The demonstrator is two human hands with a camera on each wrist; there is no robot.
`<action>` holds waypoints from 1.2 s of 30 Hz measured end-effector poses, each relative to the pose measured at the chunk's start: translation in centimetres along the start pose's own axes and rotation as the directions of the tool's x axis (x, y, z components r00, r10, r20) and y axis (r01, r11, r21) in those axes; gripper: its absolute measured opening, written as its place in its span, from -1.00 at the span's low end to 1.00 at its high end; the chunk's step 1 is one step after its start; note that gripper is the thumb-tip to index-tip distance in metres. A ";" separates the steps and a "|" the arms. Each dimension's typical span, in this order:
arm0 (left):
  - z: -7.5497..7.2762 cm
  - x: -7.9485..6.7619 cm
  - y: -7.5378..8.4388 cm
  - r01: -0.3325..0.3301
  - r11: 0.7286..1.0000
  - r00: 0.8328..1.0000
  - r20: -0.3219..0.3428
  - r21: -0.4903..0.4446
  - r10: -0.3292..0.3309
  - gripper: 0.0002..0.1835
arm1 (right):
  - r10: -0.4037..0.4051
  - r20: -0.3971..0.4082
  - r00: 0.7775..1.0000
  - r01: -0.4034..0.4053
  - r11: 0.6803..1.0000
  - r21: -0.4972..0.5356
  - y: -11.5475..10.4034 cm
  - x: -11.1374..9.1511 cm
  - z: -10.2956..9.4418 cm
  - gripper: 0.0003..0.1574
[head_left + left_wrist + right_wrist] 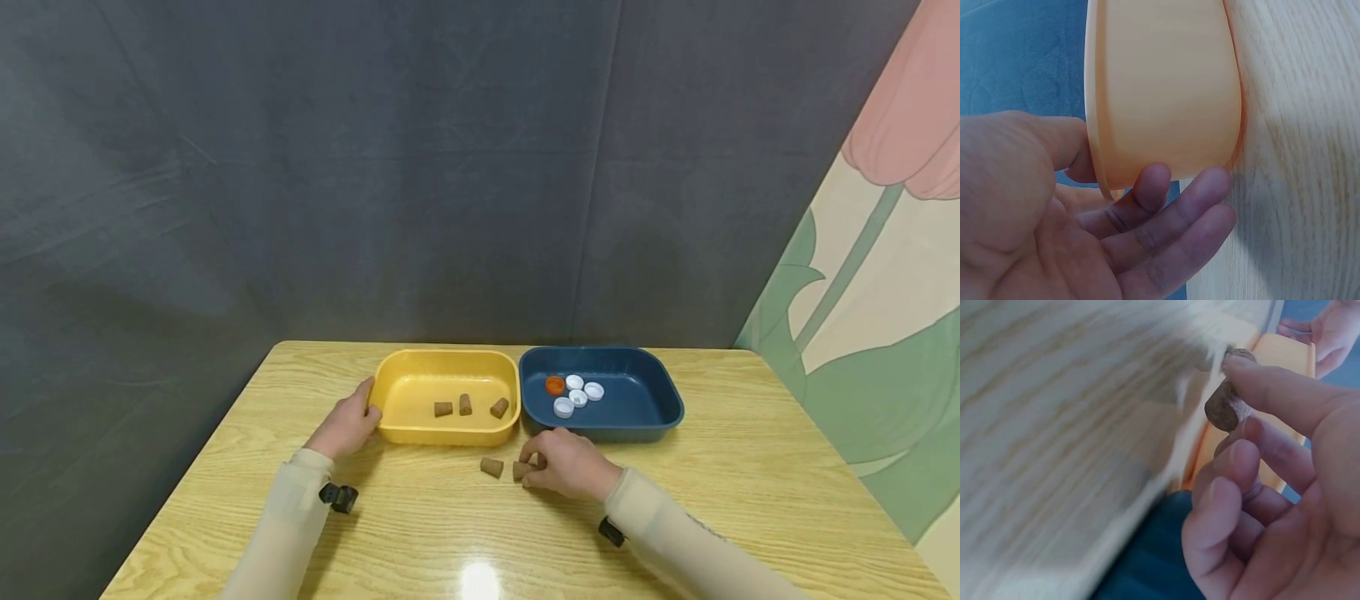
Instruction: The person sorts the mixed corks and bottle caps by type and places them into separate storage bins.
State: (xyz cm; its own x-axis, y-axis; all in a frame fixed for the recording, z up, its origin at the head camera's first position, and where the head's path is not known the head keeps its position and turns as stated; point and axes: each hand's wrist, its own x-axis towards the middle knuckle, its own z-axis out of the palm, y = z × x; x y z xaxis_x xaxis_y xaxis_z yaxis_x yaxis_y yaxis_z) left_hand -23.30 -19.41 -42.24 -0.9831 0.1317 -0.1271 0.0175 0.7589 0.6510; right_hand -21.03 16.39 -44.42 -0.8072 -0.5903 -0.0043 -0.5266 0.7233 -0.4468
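My left hand (347,425) grips the left end of a yellow plastic tray (450,437), the thumb over its rim and the fingers against the outer wall (1166,94). Three brown corks lie inside, among them a middle one (465,405). In front of the trays, my right hand (567,464) pinches a tapered cork (1225,411) between thumb and fingertips, low over the table. Just left of it another cork (492,467) lies on the wood.
Right beside the yellow tray stands a dark blue tray (652,417). Several white bottle caps (577,398) and one orange cap (554,386) lie in it. Both trays are near the back edge of the wooden table (405,533), before a dark grey curtain (420,167).
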 end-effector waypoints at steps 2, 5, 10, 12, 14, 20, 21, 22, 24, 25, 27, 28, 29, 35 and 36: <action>0.0 0.0 0.0 0.000 1.000 1.000 -0.003 0.001 0.000 -0.29 | -0.009 -0.007 1.000 0.009 1.000 0.000 0.0 0.0 -0.2 -0.79; 0.0 -0.1 0.1 0.001 1.000 1.000 -0.006 0.002 -0.001 -0.29 | -0.018 -0.017 1.000 0.018 1.000 -0.001 -0.2 -0.1 -0.5 -0.77; 0.0 -0.2 0.2 -0.003 1.000 1.000 -0.003 -0.004 0.003 -0.30 | -0.030 -0.026 0.999 0.030 1.000 0.000 -0.6 -0.1 -1.1 -0.78; 0.0 -0.2 0.1 -0.006 1.000 1.000 -0.005 -0.003 0.006 -0.30 | -0.040 -0.031 0.999 0.041 0.999 0.006 -0.7 0.0 -1.3 -0.78; 0.0 -0.2 0.1 -0.010 1.000 1.000 -0.007 -0.006 0.010 -0.30 | -0.053 -0.034 0.998 0.054 0.998 0.016 -0.9 0.2 -1.5 -0.77; 0.0 -0.1 0.1 -0.014 1.000 1.000 -0.012 -0.002 0.014 -0.29 | -0.064 -0.043 0.997 0.065 0.997 0.028 -1.5 0.5 -2.3 -0.79; 0.0 -0.1 0.1 -0.014 1.000 1.000 -0.013 0.001 0.014 -0.29 | -0.065 -0.048 0.997 0.066 0.997 0.028 -1.6 0.5 -2.4 -0.80; 0.0 -0.1 0.1 -0.015 1.000 1.000 -0.013 0.004 0.015 -0.29 | -0.067 -0.055 0.996 0.069 0.997 0.025 -1.8 0.6 -2.6 -0.80; 0.0 0.0 0.0 -0.019 1.000 1.000 -0.015 0.011 0.019 -0.29 | -0.077 -0.068 0.995 0.078 0.997 0.025 -2.0 0.9 -2.9 -0.80; 0.1 0.0 0.1 -0.022 1.000 1.000 -0.017 0.012 0.023 -0.29 | -0.082 -0.073 0.994 0.084 0.996 0.026 -2.1 1.0 -3.1 -0.80; 0.1 0.1 0.0 -0.027 1.000 0.999 -0.020 0.012 0.027 -0.28 | -0.104 -0.087 0.991 0.106 0.994 0.017 -2.3 1.4 -3.4 -0.82; 0.2 0.1 0.0 -0.031 0.999 0.999 -0.021 0.012 0.031 -0.28 | -0.112 -0.092 0.989 0.114 0.993 0.015 -2.5 1.6 -3.5 -0.83; 0.2 0.1 0.0 -0.035 0.999 0.999 -0.021 0.012 0.035 -0.28 | -0.117 -0.095 0.989 0.119 0.993 0.018 -2.6 1.8 -3.7 -0.85; 0.3 0.1 -0.2 -0.026 1.000 0.999 -0.019 0.002 0.026 -0.29 | -0.147 -0.096 0.984 0.150 0.988 0.029 -3.4 3.4 -4.5 -0.83; 0.3 0.1 -0.2 -0.022 1.000 1.000 -0.020 0.000 0.022 -0.29 | -0.144 -0.094 0.985 0.147 0.989 0.030 -3.5 3.8 -4.6 -0.82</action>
State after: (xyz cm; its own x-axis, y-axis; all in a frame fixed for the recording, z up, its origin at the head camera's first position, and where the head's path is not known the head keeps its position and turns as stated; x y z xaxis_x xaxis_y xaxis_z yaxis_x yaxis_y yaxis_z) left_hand -23.40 -19.37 -42.61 -0.9859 0.1357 -0.0979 0.0391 0.7557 0.6537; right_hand -23.44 13.29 -38.71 -0.7444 -0.6521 0.1438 -0.6315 0.6174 -0.4691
